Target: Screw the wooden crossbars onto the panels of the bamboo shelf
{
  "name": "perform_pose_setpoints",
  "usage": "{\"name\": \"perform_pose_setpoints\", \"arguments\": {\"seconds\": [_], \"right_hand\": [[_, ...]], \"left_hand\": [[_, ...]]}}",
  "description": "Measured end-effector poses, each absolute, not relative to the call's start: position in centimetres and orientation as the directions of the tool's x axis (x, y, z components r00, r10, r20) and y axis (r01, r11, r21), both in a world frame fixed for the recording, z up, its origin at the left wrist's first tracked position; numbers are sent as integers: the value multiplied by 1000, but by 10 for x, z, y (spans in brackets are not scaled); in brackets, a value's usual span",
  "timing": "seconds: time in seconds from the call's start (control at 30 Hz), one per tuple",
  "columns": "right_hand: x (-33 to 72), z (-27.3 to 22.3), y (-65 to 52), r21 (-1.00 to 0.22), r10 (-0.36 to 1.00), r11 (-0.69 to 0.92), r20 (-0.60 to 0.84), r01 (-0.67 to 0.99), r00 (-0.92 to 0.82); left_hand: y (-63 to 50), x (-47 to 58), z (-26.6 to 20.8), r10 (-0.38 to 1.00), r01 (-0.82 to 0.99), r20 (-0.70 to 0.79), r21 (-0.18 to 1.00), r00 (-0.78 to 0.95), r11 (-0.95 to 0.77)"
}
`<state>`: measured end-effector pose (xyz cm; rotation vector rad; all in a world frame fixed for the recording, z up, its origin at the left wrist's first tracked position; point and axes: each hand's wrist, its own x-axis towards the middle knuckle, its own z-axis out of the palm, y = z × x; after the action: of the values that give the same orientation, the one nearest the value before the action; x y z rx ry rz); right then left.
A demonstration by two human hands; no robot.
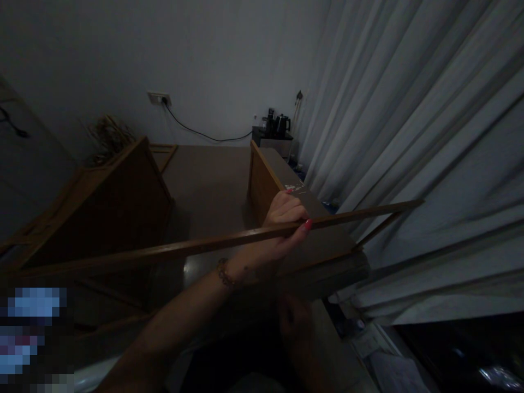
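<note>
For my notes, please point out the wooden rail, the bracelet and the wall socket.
Wooden rail (221,240), head view: bar, near its middle.
Bracelet (224,272), head view: visible band.
Wall socket (156,98), head view: cover plate.

No readable lettering; no legible numbers or signs

The wooden rail (229,239) was coloured brown, the nails (308,224) were painted red, the curtain (409,109) and wall (229,54) were toned grey, and the kettle (281,125) was coloured black.

A dark box (280,146) by the wall (213,65) carries a black kettle (281,125).
</note>
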<state>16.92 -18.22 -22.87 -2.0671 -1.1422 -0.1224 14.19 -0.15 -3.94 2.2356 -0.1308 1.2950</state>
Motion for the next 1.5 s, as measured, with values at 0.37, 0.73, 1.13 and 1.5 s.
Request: {"name": "perform_pose_setpoints", "arguments": {"seconds": [0.37,0.73,1.13,1.5], "right_hand": [[157,-206,-179,-939,677,-330,-164,97,717],[157,-214,-172,-949,684,-249,-314,-193,658],[153,-214,-173,-842,630,-120,-474,-526,615],[154,-207,-176,-733,729,-58,-495,-678,473]], "left_hand": [[-1,145,-38,151,-374,868,353,473,-858],[1,146,-43,171,-333,841,378,513,-864],[0,144,-42,175,-349,843,387,509,-853],[0,146,-41,154,-376,868,356,471,-856]]}}
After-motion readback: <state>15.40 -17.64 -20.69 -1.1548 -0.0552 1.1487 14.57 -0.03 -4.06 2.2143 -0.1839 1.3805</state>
